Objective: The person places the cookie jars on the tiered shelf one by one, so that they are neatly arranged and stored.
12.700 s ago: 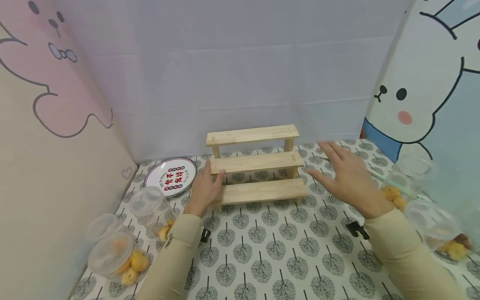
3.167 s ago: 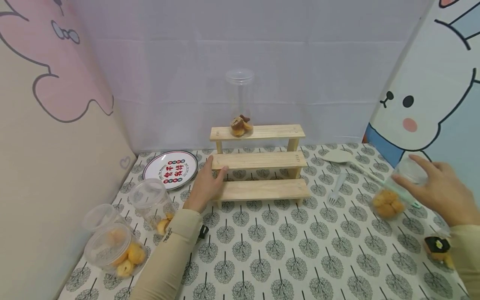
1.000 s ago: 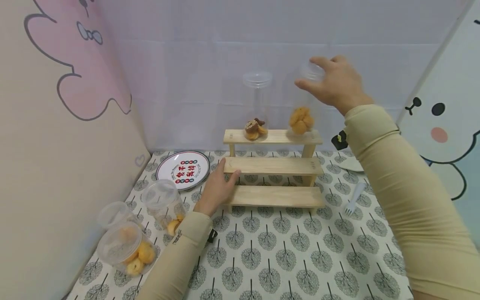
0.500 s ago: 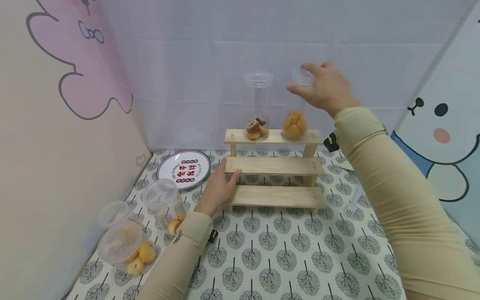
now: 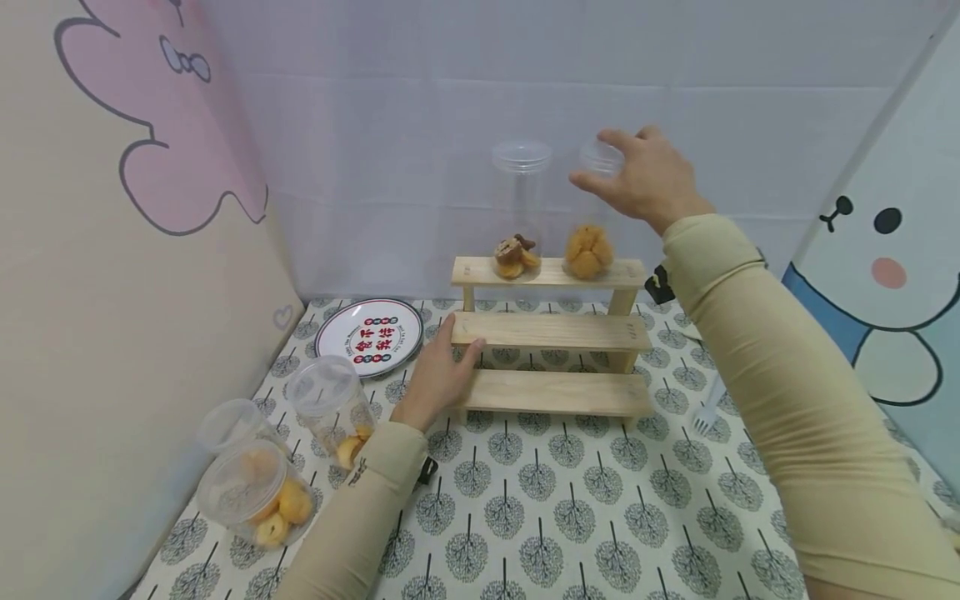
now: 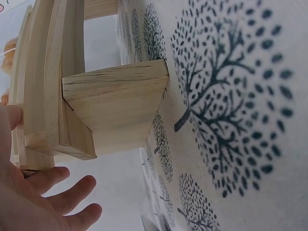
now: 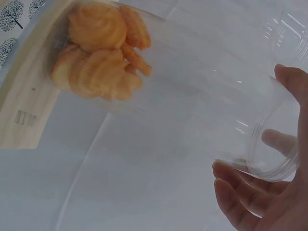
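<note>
My left hand (image 5: pixel 438 375) grips the left end of the middle board of a three-step wooden shelf (image 5: pixel 555 331). In the left wrist view its thumb is at the board's edge and the other fingers hang below. High at the right, my right hand (image 5: pixel 651 179) holds the lidded top of a tall clear jar (image 7: pixel 192 91). Swirled golden cookies (image 7: pixel 98 53) lie at that jar's bottom, which stands on the top board's right half. Left of it on the same board stands another clear jar (image 5: pixel 522 157) with brown and yellow cookies (image 5: pixel 516 257).
Several lidded clear jars (image 5: pixel 330 392) with cookies stand on the patterned tablecloth (image 5: pixel 525 533) at the left. A round plate (image 5: pixel 369 337) with red lettering lies behind them. A pale fork (image 5: pixel 708 407) lies right of the shelf, partly behind my right arm. Cloth walls enclose the table.
Two jars have come onto the top board, the second carried from the right by my right hand. Lately that jar shifted slightly left and down. My left hand has stayed on the shelf.
</note>
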Tool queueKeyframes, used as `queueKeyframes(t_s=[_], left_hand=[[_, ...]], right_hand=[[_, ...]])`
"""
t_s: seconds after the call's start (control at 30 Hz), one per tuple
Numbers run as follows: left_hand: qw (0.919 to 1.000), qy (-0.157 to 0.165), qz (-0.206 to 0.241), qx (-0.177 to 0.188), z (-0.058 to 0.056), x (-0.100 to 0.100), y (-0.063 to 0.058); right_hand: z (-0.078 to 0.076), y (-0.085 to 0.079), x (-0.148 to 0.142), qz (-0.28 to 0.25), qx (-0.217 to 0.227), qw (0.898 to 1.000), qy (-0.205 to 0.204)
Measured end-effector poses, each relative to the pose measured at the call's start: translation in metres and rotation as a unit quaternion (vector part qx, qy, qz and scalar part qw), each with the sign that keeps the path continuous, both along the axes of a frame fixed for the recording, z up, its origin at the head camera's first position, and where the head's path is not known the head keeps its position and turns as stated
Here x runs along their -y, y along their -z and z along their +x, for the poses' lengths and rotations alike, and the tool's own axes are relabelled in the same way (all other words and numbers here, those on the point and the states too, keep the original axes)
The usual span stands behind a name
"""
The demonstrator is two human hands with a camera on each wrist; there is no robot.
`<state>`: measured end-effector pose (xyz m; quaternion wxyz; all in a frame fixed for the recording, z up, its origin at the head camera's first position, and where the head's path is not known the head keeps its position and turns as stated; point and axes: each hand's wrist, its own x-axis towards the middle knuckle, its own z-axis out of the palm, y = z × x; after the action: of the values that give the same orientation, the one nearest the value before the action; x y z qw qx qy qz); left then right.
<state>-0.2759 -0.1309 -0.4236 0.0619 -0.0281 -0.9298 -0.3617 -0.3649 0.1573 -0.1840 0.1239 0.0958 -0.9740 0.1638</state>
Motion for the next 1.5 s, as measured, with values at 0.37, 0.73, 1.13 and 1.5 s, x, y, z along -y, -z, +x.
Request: queueKeyframes(t_s=[0.37,0.73,1.13,1.5], left_hand=[[1.0,-0.003,0.006,0.005,0.0,-0.003,-0.001],[1.0,0.002,0.0,-0.001,0.001,-0.004,-0.001],[1.0,0.004,0.005,-0.007,-0.001,-0.004,0.0],[0.9997,0.023,0.009,-0.004,-0.004,-0.013,0.001]], right_hand=[[0.001,-0.005,0.0,0.014,0.026,1.0,-0.007],[0.002,-0.004,-0.003,0.016,0.027,0.999,-0.006],[0.011,-0.013,-0.011,-0.006,0.055,0.998,0.0],[0.081,-0.012,-0.097,0.012,0.045,0.999,0.026]])
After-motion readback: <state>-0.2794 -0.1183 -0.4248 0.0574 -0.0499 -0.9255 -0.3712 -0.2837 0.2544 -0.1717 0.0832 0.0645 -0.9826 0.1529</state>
